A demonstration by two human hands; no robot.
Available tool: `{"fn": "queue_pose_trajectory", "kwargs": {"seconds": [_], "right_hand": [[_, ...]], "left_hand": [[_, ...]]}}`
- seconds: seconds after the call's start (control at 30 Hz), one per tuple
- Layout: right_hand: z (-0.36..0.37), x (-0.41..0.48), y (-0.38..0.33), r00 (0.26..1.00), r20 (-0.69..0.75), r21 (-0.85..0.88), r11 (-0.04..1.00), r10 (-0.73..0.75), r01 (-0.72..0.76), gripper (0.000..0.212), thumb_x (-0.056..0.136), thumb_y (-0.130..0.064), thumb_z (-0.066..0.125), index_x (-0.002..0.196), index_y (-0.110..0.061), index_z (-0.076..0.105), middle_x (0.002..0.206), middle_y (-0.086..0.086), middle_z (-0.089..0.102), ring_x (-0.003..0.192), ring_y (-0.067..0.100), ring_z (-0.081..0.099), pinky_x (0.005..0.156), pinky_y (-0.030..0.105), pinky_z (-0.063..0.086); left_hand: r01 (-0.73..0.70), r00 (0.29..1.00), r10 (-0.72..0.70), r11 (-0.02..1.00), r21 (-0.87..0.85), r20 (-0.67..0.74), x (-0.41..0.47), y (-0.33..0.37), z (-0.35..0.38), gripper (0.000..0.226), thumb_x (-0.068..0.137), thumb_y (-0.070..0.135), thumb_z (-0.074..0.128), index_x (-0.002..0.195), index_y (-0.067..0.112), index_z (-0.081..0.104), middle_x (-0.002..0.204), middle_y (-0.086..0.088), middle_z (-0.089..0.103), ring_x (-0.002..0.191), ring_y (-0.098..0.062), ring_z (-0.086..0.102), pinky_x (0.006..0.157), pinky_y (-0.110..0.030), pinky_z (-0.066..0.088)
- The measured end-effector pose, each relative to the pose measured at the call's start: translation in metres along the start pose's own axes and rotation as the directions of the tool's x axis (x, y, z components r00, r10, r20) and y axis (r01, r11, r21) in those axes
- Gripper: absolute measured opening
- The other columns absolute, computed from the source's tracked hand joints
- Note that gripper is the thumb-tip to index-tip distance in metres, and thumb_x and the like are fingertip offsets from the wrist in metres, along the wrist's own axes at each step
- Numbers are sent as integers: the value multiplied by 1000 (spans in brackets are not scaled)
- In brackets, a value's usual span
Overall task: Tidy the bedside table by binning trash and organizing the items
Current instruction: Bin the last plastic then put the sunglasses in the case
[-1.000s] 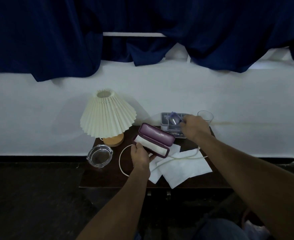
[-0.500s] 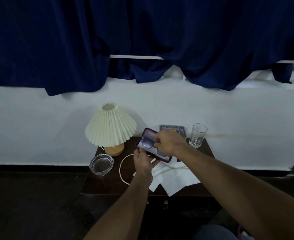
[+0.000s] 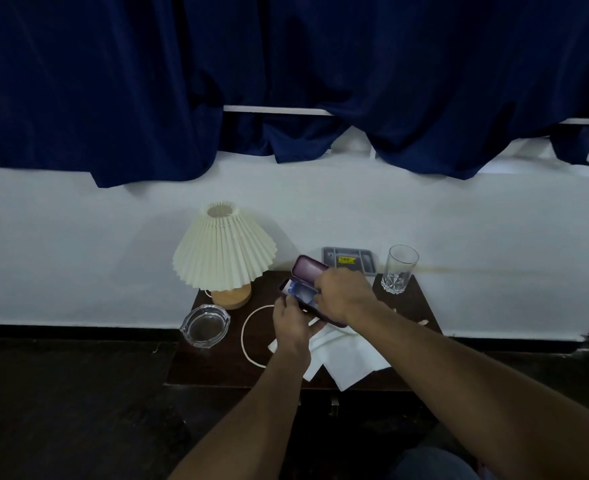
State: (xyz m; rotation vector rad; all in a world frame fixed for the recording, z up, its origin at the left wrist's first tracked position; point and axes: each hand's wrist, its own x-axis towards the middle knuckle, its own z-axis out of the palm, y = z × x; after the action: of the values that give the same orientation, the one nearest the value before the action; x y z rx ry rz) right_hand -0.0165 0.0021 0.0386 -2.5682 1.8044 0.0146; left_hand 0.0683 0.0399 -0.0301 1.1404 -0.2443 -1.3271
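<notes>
Two hands meet over the dark surface [image 3: 213,362]. The left hand [image 3: 291,322] holds the open purple glasses case [image 3: 308,270] from below, just above the white tissues [image 3: 350,356]. The right hand [image 3: 345,292] grips the blue glasses [image 3: 301,293] that lie inside the case. A lamp [image 3: 223,251] and a glass ashtray [image 3: 204,325] stand to the left, a grey tray [image 3: 348,259] and a drinking glass [image 3: 398,268] behind.

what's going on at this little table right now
A person is tidying a bedside table. The left hand holds an open purple case from below, while the right hand reaches into it, fingers curled on what look like bluish glasses inside. The case is not yet closed. White napkins and a looped white cord lie loose under the hands; lamp, glass ashtray, grey tray and drinking glass stand around them.
</notes>
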Motion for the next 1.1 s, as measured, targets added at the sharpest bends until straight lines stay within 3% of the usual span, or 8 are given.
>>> {"fn": "queue_pose_trajectory", "kwargs": {"seconds": [0.2, 0.33, 0.43, 0.53, 0.77, 0.9, 1.1], "right_hand": [[-5, 0, 7, 995, -101, -6, 1000, -29, 29, 41, 93, -45, 54, 116, -15, 70, 117, 11, 63, 114, 32, 57, 97, 39, 43], [-11, 7, 22, 969, -222, 99, 991, 110, -90, 34, 94, -35, 48, 113, -16, 69, 118, 12, 61, 114, 31, 52, 98, 43, 41], [-11, 11, 33, 965, -72, 154, 959, 251, -238, 35, 98, -37, 44, 116, -17, 67, 122, 13, 64, 117, 33, 55, 98, 43, 42], [-11, 10, 41, 952, 62, 224, 925, 299, -306, 37, 101, -35, 39, 118, -15, 67, 123, 12, 66, 112, 31, 61, 98, 44, 48], [-17, 4, 40, 984, 29, 224, 958, 175, -177, 28, 99, -33, 47, 101, -22, 73, 106, 4, 71, 100, 26, 64, 89, 38, 51], [-20, -1, 37, 999, 27, 331, 942, 46, -52, 25, 92, -34, 61, 109, -28, 77, 106, -2, 74, 100, 18, 66, 88, 35, 56], [-11, -4, 32, 997, 70, 373, 928, -14, -13, 31, 79, -35, 77, 107, -28, 64, 100, -4, 67, 88, 16, 62, 78, 30, 53]], "left_hand": [[11, 1000, -11, 1000, -23, 14, -1, 0, -1, 27, 107, 12, 35, 125, 6, 54, 118, -26, 68, 93, -30, 71, 55, -32, 61], [12, 1000, -12, 999, -34, -1, -1, 2, -2, 28, 107, 11, 34, 130, 7, 50, 121, -27, 66, 100, -33, 70, 53, -33, 61], [21, 1000, -21, 999, -25, 8, -1, 2, -2, 28, 108, 12, 35, 131, 10, 50, 122, -25, 66, 103, -33, 71, 56, -34, 62], [28, 999, -28, 999, -21, 28, -2, 4, -1, 27, 108, 14, 36, 131, 11, 52, 121, -23, 67, 97, -29, 72, 56, -34, 62], [44, 999, -43, 999, -18, 18, 0, 7, -2, 29, 110, 17, 38, 136, 12, 50, 121, -20, 68, 99, -31, 72, 58, -36, 63], [43, 999, -43, 997, -63, 1, 0, 11, -2, 29, 109, 17, 40, 136, 10, 50, 119, -21, 68, 97, -32, 73, 57, -36, 63], [8, 999, -6, 997, -76, 36, 2, 15, 4, 32, 110, 19, 36, 133, 3, 52, 105, -22, 71, 84, -27, 73, 65, -40, 65]]}}
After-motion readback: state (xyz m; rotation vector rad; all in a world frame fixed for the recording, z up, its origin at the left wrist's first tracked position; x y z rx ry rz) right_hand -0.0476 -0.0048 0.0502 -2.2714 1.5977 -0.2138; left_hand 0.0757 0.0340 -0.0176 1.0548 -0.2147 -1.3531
